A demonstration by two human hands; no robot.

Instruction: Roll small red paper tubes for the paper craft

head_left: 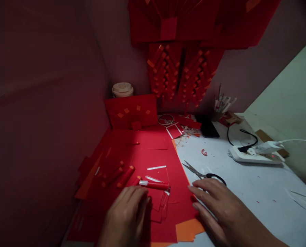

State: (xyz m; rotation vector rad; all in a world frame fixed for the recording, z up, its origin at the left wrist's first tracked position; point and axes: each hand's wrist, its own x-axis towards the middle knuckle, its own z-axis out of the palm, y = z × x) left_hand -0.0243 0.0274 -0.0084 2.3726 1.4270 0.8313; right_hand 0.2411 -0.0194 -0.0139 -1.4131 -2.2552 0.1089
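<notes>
Near: left hand (128, 214), fingers loosely curled, pressing on red paper sheets (148, 161); right hand (220, 207), fingers spread flat, grasping nothing. One red glue stick (155, 185) lies just beyond the left fingertips, long axis left-right, white end pointing left. One pair of scissors (203, 174) lies on the tabletop (256, 188), blades pointing far-left. Far: one power strip (253, 156), one phone (209, 128).

I see my left hand (126, 216) and right hand (217, 209) bare: no gloves, rings, watch or sleeves in view.

Home craft corner, red paper sheets (148, 161) covering desk, scissors (203, 174), folded paper decorations (178, 73) on wall
</notes>
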